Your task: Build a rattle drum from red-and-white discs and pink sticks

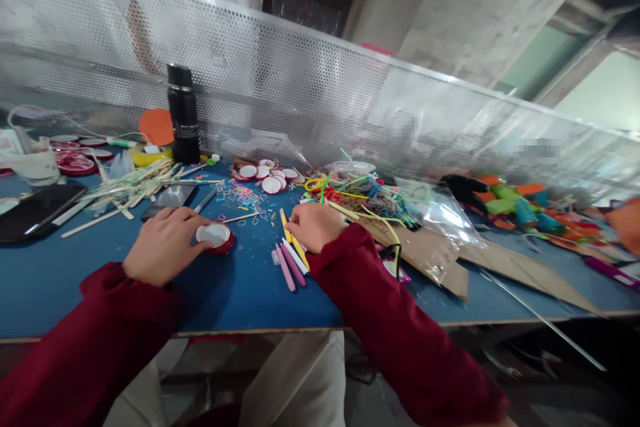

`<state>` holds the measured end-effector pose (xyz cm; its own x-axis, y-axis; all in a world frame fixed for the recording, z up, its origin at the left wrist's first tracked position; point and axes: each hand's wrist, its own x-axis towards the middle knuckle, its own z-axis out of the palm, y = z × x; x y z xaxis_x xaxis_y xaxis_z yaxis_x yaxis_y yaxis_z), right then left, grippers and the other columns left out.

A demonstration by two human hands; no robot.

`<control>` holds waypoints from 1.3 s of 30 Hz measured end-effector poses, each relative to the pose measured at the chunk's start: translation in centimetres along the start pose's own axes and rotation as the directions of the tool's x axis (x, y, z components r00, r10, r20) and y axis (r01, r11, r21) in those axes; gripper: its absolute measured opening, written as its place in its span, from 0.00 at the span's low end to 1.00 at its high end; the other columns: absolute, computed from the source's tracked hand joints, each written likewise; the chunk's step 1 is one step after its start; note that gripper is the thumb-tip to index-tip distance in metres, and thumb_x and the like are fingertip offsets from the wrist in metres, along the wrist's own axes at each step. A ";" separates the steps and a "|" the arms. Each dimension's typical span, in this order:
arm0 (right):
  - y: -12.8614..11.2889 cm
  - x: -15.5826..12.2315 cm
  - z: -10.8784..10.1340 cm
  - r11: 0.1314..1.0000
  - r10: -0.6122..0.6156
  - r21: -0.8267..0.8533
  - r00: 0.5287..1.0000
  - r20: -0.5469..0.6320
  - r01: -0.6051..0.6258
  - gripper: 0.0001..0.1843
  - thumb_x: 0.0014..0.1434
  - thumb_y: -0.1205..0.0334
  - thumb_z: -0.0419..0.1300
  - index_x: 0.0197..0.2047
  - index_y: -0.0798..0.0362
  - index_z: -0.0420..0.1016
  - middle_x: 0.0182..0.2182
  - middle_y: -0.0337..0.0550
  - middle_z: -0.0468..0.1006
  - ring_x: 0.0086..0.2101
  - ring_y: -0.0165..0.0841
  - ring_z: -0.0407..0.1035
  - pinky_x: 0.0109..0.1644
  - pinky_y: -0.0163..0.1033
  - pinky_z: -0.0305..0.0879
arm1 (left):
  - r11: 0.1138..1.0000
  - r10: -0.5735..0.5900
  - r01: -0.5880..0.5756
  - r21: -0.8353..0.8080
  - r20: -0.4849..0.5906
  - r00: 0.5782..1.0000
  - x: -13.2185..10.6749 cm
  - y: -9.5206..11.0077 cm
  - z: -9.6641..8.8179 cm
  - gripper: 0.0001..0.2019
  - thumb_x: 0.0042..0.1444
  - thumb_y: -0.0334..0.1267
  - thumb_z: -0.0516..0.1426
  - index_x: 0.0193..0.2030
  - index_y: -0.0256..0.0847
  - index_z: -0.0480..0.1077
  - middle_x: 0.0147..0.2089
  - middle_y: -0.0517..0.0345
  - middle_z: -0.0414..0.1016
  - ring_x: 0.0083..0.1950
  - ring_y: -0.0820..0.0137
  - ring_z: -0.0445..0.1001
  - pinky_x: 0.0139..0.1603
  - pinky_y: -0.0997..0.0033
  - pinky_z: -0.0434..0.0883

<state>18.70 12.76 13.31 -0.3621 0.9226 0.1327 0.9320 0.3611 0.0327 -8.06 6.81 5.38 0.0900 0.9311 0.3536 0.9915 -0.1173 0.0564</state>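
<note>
Red-rimmed disc on blue table, at 3 o'clock of left hand, fingers loosely spread, tips touching its rim. Right hand curled tight, pinching coloured sticks fanning toward 7 o'clock.

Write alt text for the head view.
A person's left hand touches a red-rimmed white disc on a blue table; the right hand rests curled over coloured sticks. Craft litter, a black flask and a perforated metal screen lie behind.
</note>
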 end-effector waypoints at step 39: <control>-3.1 -8.9 6.7 0.918 -0.053 0.367 0.966 -0.252 0.147 0.09 0.64 0.57 0.59 0.35 0.49 0.77 0.33 0.41 0.79 0.35 0.34 0.72 0.38 0.38 0.57 | 0.910 0.018 -0.130 -0.394 -0.276 0.961 4.3 -0.7 -0.1 0.20 0.66 0.47 0.49 0.57 0.45 0.73 0.60 0.55 0.75 0.61 0.63 0.71 0.64 0.61 0.66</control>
<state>18.91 4.29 5.35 -0.3953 0.8380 0.3762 0.7963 0.5168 -0.3144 -8.34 10.86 6.95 0.0783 0.7972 0.5986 0.8533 -0.3641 0.3733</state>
